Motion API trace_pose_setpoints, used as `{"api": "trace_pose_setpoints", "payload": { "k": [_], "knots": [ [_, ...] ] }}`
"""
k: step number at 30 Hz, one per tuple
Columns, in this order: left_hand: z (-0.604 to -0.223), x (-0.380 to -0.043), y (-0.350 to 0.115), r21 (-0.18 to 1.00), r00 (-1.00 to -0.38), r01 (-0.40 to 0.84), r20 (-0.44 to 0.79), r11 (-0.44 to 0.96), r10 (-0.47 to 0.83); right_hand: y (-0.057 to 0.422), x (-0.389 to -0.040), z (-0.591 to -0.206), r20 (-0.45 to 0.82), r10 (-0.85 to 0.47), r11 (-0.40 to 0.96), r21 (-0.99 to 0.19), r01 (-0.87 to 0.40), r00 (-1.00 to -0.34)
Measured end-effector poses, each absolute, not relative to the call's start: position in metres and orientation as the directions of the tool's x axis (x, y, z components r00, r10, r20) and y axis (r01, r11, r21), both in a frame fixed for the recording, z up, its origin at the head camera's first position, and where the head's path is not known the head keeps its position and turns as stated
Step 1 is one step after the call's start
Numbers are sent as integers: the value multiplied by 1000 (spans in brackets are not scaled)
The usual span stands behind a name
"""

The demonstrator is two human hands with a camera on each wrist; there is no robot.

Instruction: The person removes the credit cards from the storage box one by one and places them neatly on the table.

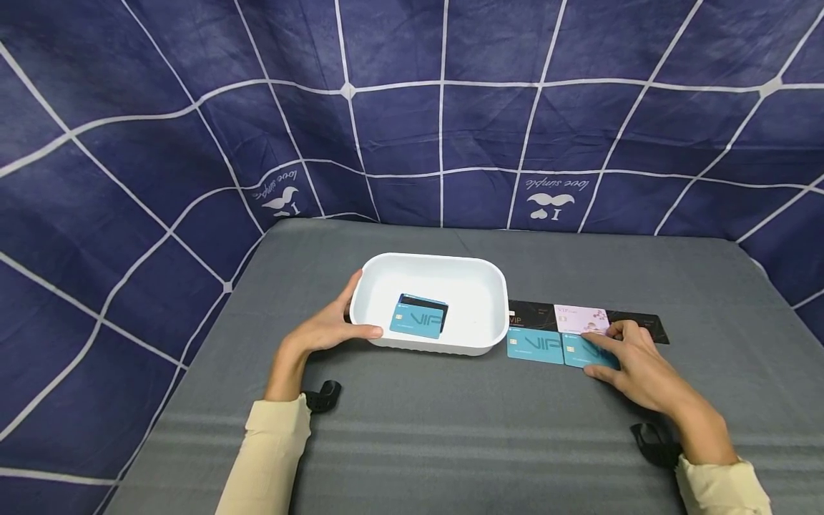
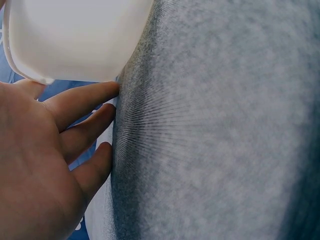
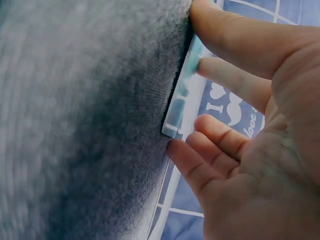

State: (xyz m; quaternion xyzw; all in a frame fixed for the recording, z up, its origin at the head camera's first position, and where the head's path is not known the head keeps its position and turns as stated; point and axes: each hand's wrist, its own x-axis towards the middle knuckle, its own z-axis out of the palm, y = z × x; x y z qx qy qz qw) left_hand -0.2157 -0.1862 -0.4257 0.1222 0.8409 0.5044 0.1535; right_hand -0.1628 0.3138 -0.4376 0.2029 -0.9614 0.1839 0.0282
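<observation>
My left hand [image 1: 330, 325] holds the left end of a white plastic tray [image 1: 473, 304], thumb at the near rim and index finger at the far corner. The left wrist view shows the other fingertips resting on the cloth beside the tray [image 2: 75, 40]. Inside the tray, a blue VIP card lies on a dark card [image 1: 444, 325], mostly covering it. To the right, my right hand [image 1: 646, 372] has thumb and index finger at opposite edges of a blue VIP card [image 1: 575, 349]. That card lies flat, its right part hidden by the hand; its edge [image 3: 175, 120] shows in the right wrist view.
Beside the gripped card lies another blue VIP card [image 1: 533, 345]. Behind them are a black VIP card [image 1: 533, 315], a pink VIP card [image 1: 576, 318] and a black card [image 1: 653, 327]. Grey cloth [image 1: 483, 429] covers the table; a blue checked curtain [image 1: 399, 129] hangs behind.
</observation>
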Motion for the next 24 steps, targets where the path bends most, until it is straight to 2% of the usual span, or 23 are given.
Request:
{"api": "trace_pose_setpoints", "payload": {
  "k": [8, 16, 24],
  "knots": [
    [-427, -216, -186, 886, -924, 39, -144, 463, 354, 313, -162, -439, 151, -372, 825, -398, -401, -916],
    [-426, -217, -186, 891, -924, 36, -143, 453, 355, 312, -162, -439, 116, -325, 829, -443, -341, -939],
    [-427, -217, -186, 887, -924, 35, -147, 460, 354, 311, -162, -442, 195, -329, 832, -404, -381, -924]
  ]
}}
